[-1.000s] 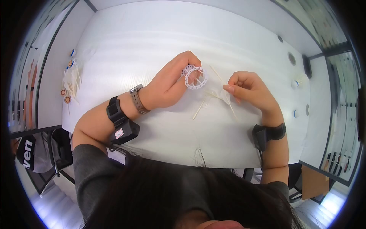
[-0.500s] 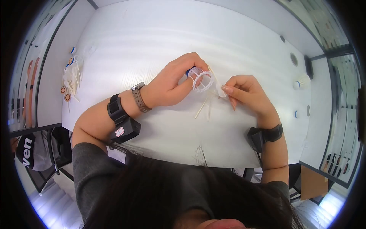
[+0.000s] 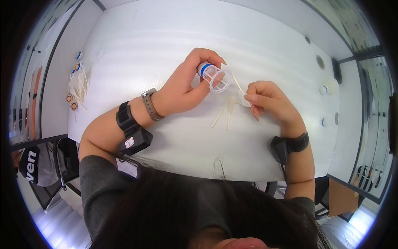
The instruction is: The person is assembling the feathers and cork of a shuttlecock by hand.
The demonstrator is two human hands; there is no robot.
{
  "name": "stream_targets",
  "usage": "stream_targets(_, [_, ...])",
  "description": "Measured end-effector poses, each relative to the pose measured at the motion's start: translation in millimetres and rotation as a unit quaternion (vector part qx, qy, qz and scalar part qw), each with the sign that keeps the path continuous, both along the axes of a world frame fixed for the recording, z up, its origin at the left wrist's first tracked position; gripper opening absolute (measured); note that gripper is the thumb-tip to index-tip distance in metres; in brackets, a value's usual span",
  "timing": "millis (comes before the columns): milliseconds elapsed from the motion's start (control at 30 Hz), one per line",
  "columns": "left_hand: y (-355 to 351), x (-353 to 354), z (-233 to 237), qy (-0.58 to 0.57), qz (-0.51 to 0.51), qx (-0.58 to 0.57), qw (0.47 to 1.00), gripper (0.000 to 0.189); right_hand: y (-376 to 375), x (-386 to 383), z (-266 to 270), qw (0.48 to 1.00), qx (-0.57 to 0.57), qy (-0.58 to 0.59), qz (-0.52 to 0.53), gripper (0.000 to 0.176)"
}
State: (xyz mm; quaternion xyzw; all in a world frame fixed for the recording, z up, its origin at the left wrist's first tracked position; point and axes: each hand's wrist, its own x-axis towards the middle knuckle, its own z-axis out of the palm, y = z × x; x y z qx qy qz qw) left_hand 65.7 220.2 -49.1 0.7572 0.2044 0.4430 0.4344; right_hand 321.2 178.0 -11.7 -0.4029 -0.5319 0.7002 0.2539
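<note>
My left hand [image 3: 192, 85] is closed around a white shuttlecock frame [image 3: 220, 81] with a blue band at its base, its open ring tilted down and to the right. My right hand [image 3: 267, 99], a little to the right, pinches a feather [image 3: 239, 86] with a pale, thin shaft. The far end of that shaft reaches up toward the frame and the fingertips of my left hand; whether it touches them is unclear. Below, between the hands, a few loose feathers [image 3: 229, 118] lie on the white table [image 3: 178, 145].
At the table's left side lie several feathers [image 3: 78, 89] and round shuttlecock bases [image 3: 74, 106]. Toward the right edge are a feathered shuttlecock [image 3: 327, 89] and a small blue-banded piece [image 3: 323, 122]. Raised panels border the table.
My left hand has shifted slightly up and left with the frame, showing more of its blue band and white base. The feather in my right hand is more visible, with a gap between the hands.
</note>
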Motion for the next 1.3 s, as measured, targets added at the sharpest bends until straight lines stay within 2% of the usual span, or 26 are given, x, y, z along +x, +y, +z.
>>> stream_targets(67, [-1,-1,0,-0.009,-0.001,0.001,1.0,0.037,-1,3,0,1.0,-0.007,0.013,0.011,0.026])
stream_targets(167, [-2,-4,12,0.037,-0.053,-0.03,0.997,0.04,-1,7,2,0.999,-0.026,0.022,0.021,0.021])
stream_targets(200, [-2,-5,12,0.056,-0.071,-0.068,0.994,0.053,2,12,0,0.999,-0.015,0.009,0.047,0.021])
stream_targets(333, [1,-4,9,0.095,-0.133,-0.061,0.985,0.066,2,13,-6,0.994,0.044,0.028,0.094,0.019])
stream_targets(400, [2,-5,6,0.108,-0.169,-0.056,0.978,0.067,1,12,-2,0.994,0.026,0.024,0.107,0.017])
stream_targets(567, [0,-3,18,0.139,-0.198,0.009,0.97,0.064,2,11,-2,0.99,0.004,0.011,0.144,0.016])
stream_targets(700, [0,-3,13,0.121,-0.2,0.067,0.97,0.053,5,12,-3,0.985,0.005,-0.011,0.172,0.016])
stream_targets(800, [-2,-3,9,0.059,-0.195,-0.022,0.979,0.048,4,13,-3,0.984,-0.001,-0.007,0.178,0.016])
stream_targets(900, [-6,-3,19,0.069,-0.194,-0.08,0.975,0.045,4,13,1,0.984,-0.01,-0.025,0.178,0.016])
stream_targets(1000, [-7,1,14,0.061,-0.188,-0.054,0.979,0.044,3,13,-2,0.98,-0.018,-0.036,0.192,0.012])
stream_targets(1100, [-6,0,18,0.088,-0.167,0.019,0.982,0.04,3,9,0,0.977,0.002,-0.06,0.206,0.009])
stream_targets(1300, [-9,-2,22,0.138,-0.14,0.009,0.98,0.031,4,6,5,0.976,0.018,-0.081,0.202,0.01])
